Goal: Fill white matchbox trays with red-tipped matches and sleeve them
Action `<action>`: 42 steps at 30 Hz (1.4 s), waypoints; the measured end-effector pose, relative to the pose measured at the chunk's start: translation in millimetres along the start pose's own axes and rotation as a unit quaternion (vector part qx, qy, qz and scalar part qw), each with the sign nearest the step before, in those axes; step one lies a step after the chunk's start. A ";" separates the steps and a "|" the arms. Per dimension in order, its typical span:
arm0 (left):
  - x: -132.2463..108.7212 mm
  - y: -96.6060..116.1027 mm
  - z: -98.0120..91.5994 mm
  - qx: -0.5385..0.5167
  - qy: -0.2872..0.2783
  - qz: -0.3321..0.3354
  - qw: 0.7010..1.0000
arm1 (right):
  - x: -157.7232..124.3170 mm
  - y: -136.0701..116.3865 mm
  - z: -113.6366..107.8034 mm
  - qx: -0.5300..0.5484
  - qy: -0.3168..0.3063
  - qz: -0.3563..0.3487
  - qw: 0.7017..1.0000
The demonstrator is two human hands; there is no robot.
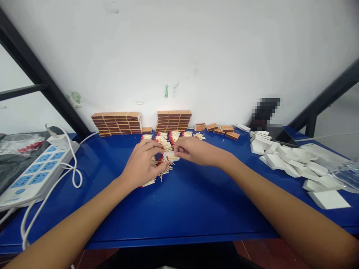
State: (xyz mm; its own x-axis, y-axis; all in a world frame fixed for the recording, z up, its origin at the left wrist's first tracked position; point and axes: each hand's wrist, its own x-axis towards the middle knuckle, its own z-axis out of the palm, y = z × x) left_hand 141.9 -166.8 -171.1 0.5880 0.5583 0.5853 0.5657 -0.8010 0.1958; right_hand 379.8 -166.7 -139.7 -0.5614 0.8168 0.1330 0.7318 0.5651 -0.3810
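My left hand (pixel 141 160) curves around a small white matchbox tray (pixel 175 158), thumb at its near side and fingertips at the far side. A few matches lie inside the tray. Just right of it, my right hand (pixel 193 150) is closed, thumb and fingertips pinched together over the tray's end. Whatever those fingers hold is hidden. Red-tipped matches (pixel 174 136) lie in bunches behind both hands, and more loose matches (pixel 148 183) are scattered under and beside my left hand.
Two stacks of brown matchboxes (pixel 116 123) (pixel 174 120) stand against the wall, with several loose matchboxes (pixel 226 128) to their right. White trays (pixel 286 158) are heaped at the right of the blue table (pixel 190 213). A power strip (pixel 39 172) with white cables lies left.
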 end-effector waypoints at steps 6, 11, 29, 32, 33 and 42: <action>-0.4 -1.2 0.7 -0.002 0.000 0.000 1.000 | 1.7 7.2 -3.6 0.038 0.043 0.019 0.998; -1.4 -3.6 1.3 -0.002 -0.004 0.002 1.000 | 6.2 44.0 -0.5 -0.013 0.075 0.082 0.994; 0.1 -0.4 -0.6 -0.004 -0.010 0.005 1.000 | 8.7 56.4 10.6 -0.042 0.011 0.092 0.995; -0.6 0.8 -0.7 -0.005 -0.009 0.005 1.000 | 8.7 55.1 9.5 -0.031 0.016 0.091 0.995; -0.7 1.0 -0.6 -0.005 -0.008 0.005 1.000 | 8.7 54.5 9.5 -0.029 0.014 0.090 0.995; 0.0 0.1 -0.3 -0.001 -0.009 0.009 1.000 | 8.0 45.9 10.2 -0.049 0.009 0.109 0.993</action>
State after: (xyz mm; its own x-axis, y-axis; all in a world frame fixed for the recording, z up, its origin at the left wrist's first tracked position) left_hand 141.8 -167.0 -170.9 0.6081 0.5478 0.5745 0.5536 -0.8114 0.1877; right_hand 405.0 -135.4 -165.4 -0.3786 0.9227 0.0730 0.8701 0.3817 -0.3117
